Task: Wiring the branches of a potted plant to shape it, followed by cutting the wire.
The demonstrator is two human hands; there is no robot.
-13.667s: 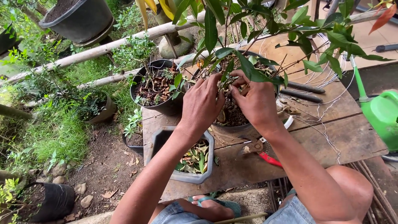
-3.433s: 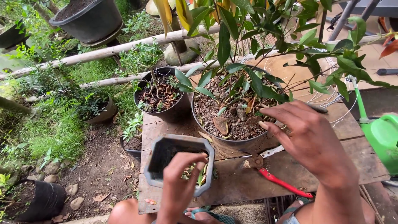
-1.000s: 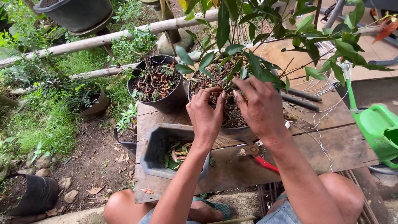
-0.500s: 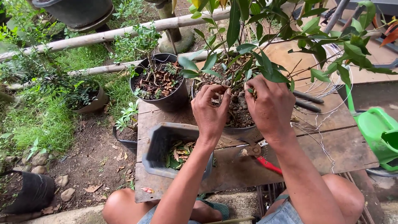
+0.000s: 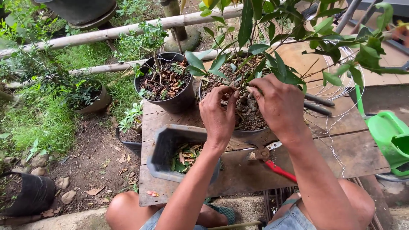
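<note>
My left hand [image 5: 218,115] and my right hand [image 5: 275,105] are both over the big black pot [image 5: 251,133] that holds a leafy plant [image 5: 277,64], at the base of its stems. The fingertips of both hands are pinched together at the soil near the stem; what they pinch is too small to tell. In front of the pot lies a grey rectangular tub [image 5: 168,147] with cut leaves in it. Red-handled pruning shears [image 5: 272,164] lie on the wooden table [image 5: 349,149] by my right wrist.
A second black pot [image 5: 168,85] with dry leaves stands left of the big pot. A green watering can [image 5: 390,136] is at the right edge. Thin wire [image 5: 332,140] loops over the table. Bamboo poles [image 5: 110,32], grass and other pots lie to the left.
Both hands have stayed at the big pot's stem base over the last second; earlier the left hand was at the grey tub and came back up to the pot.
</note>
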